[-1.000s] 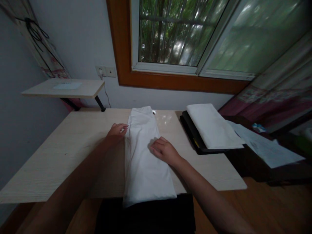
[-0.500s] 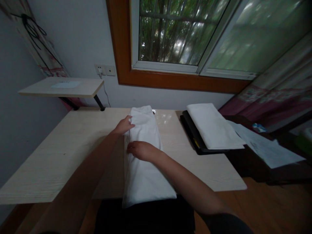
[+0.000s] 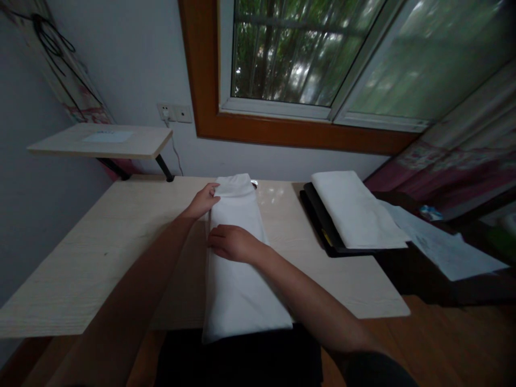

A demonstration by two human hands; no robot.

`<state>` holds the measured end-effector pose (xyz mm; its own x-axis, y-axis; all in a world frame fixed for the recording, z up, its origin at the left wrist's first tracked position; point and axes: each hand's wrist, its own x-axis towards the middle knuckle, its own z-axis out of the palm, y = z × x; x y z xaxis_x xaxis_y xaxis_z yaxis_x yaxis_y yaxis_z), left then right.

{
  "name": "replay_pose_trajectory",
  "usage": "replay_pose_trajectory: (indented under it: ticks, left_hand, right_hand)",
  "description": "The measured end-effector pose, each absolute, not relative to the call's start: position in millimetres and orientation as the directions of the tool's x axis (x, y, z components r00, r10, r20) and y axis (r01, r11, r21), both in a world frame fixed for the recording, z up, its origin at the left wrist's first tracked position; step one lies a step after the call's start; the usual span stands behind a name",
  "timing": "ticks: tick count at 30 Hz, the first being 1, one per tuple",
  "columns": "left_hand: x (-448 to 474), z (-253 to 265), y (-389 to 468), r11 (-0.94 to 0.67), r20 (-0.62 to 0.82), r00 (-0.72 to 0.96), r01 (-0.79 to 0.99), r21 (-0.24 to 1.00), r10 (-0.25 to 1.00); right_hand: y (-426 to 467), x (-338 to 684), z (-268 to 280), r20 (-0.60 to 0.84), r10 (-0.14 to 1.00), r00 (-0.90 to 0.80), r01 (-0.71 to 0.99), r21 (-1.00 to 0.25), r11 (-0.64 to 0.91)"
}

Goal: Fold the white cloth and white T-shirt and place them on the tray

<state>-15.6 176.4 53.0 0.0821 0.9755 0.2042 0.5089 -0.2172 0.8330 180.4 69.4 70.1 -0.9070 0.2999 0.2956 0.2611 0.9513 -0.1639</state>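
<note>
Head cam: cloth [image 3: 242, 295] mid-frame on surface [image 3: 124, 231], L grip [image 3: 205, 199] narrow at its upper-left edge, R grip [image 3: 234, 243] curled lower; can't tell if pinching. Prob. edge-straightening; next needs even tension.

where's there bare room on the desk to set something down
Widest: the desk's left side, between the raised shelf and left forearm. Smaller patches: between the folded white cloth and black stack, and in front of that stack, right of the right forearm. Crowded: the middle, both hands on the cloth.
</note>
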Motion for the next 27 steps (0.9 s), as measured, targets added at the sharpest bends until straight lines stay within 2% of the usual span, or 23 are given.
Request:
replay_pose_trajectory:
  ticks: [4,7,12,15,17,22,27]
  left_hand:
    - [-25.6,49.6,175.9,-0.191,0.177,0.081,0.568,0.8,0.981]
    - [-31.4,41.4,177.7,-0.183,0.175,0.08,0.67,0.72,0.981]
    - [-37.0,30.0,181.6,-0.192,0.213,0.07,0.752,0.63,0.975]
    - [-39.5,24.2,179.1,-0.232,0.274,0.089,0.801,0.553,0.958]
    - [-40.2,20.3,174.0,-0.275,0.324,0.129,0.844,0.461,0.937]
    - [-36.5,14.7,154.5,-0.259,0.34,0.148,0.915,0.309,0.929]
    - [-30.2,15.0,142.4,-0.275,0.354,0.181,0.932,0.236,0.918]
  right_hand:
    - [70.0,167.0,64.5,0.276,0.274,-0.921,0.253,-0.109,0.961]
    - [68.7,158.5,53.0,0.244,0.248,-0.937,0.233,-0.089,0.968]
    - [64.1,161.1,39.3,0.281,0.268,-0.922,0.2,-0.248,0.948]
    - [68.5,177.3,39.9,0.364,0.343,-0.866,0.221,-0.337,0.915]
    - [75.4,194.3,41.1,0.392,0.433,-0.812,0.307,-0.345,0.887]
    - [86.9,244.6,34.9,0.346,0.682,-0.644,0.648,-0.227,0.727]
    - [69.3,270.9,25.7,0.334,0.733,-0.593,0.751,-0.099,0.653]
